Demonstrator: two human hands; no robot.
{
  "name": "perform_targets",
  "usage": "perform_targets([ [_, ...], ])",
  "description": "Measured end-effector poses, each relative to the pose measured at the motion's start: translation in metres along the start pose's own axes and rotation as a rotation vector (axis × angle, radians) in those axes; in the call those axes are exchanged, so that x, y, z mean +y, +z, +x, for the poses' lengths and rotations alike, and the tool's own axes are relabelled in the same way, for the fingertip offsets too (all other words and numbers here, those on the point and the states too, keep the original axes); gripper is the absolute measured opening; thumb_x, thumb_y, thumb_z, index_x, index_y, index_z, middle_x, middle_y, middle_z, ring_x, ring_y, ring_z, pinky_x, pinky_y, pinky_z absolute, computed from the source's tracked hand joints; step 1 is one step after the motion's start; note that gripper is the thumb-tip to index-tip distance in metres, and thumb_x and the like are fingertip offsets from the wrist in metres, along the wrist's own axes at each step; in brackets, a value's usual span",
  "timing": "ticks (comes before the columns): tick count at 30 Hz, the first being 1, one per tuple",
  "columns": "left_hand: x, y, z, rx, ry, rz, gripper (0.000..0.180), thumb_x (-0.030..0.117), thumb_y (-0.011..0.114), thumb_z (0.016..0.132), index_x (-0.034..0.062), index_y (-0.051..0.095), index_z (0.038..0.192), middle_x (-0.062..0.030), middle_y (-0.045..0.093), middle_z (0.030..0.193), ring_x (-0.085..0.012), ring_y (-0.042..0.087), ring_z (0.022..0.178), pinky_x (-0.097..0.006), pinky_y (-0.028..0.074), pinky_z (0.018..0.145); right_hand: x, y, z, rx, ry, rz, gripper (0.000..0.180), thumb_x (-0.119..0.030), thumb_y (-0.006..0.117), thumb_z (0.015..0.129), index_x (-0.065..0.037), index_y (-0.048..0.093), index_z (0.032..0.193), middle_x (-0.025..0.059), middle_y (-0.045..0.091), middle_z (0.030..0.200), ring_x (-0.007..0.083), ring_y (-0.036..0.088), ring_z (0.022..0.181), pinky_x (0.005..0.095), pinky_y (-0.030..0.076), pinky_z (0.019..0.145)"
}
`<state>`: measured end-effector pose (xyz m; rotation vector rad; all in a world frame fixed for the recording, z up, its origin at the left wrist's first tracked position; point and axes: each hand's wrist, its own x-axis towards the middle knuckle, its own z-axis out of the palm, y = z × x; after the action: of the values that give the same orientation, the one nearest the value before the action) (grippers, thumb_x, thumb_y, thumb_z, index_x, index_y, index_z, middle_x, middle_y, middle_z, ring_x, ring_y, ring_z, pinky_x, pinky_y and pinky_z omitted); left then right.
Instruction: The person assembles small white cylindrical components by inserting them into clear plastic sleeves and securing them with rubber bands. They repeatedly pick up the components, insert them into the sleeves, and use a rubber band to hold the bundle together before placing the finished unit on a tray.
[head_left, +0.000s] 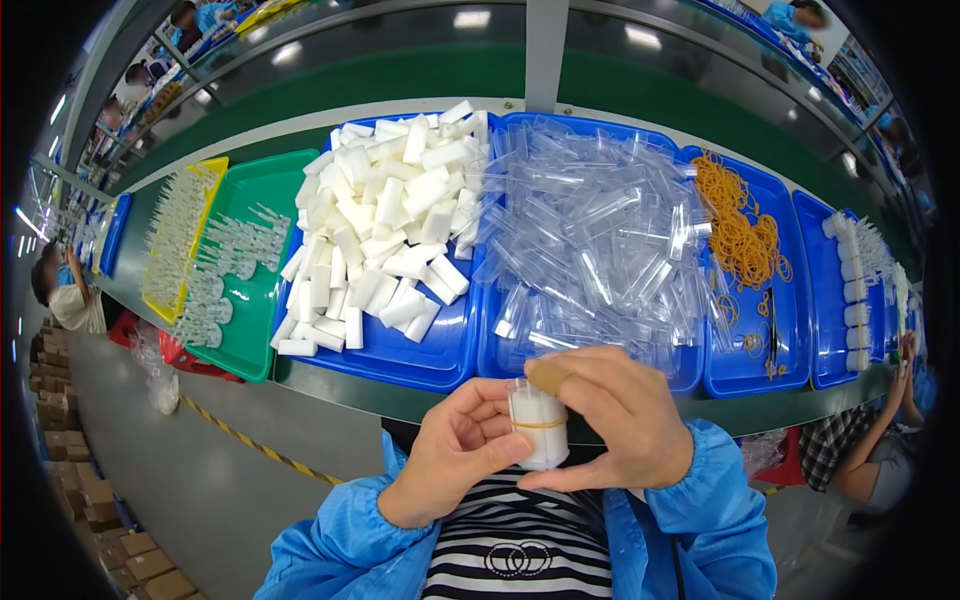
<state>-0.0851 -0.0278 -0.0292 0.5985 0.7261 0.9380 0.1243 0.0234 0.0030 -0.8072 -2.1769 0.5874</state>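
In front of my chest I hold a short white cylinder (541, 446), wrapped in clear plastic pieces with a yellow rubber band around its middle. My left hand (445, 458) grips its left side between thumb and fingers. Curved over the top and right side, my right hand (632, 415) has its fingers on the upper end and its thumb near the bottom. A tan cover (547, 376) sits on one right fingertip. Just beyond my hands, a blue tray holds a heap of clear plastic pieces (600, 240).
White foam blocks (390, 210) fill another blue tray. Orange rubber bands (740, 225) lie in a blue tray at right. Green (285, 180) and yellow (218, 185) trays at left hold white spiky parts. White cylinders (855, 290) stand far right. Other people sit at both sides.
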Motion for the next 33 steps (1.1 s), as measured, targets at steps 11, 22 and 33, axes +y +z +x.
perform_targets([
  [11,0.004,0.002,0.004,-0.01,-0.06,-0.071,0.05,0.013,0.063,0.098,-0.003,0.042,0.141,-0.0167,0.056,0.134,-0.0285,0.059,0.125,-0.039,0.05,0.104,-0.007,-0.002,0.005,-0.082,0.089,0.077,0.081,-0.037,0.09,0.064,-0.002,0.058,0.129,0.0128,0.06,0.128,0.0312,0.062,0.11,0.0405,0.053,0.088],
  [22,0.012,0.01,0.003,-0.074,-0.202,-0.067,0.06,0.027,0.057,0.101,-0.0041,0.035,0.147,-0.0213,0.053,0.137,-0.0346,0.055,0.129,-0.048,0.045,0.109,-0.001,-0.001,-0.009,-0.092,0.066,-0.045,0.072,-0.033,0.087,0.068,-0.002,0.062,0.127,0.0113,0.064,0.125,0.0285,0.064,0.105,0.0377,0.052,0.084],
  [33,0.0,0.005,0.002,-0.038,0.171,0.224,0.07,0.003,0.068,0.092,-0.0048,0.031,0.151,-0.0204,0.052,0.14,-0.028,0.056,0.128,-0.041,0.044,0.109,-0.008,-0.013,-0.009,-0.031,0.278,0.247,0.076,-0.033,0.088,0.073,-0.002,0.056,0.135,0.0137,0.06,0.131,0.0307,0.061,0.11,0.0382,0.051,0.09],
])
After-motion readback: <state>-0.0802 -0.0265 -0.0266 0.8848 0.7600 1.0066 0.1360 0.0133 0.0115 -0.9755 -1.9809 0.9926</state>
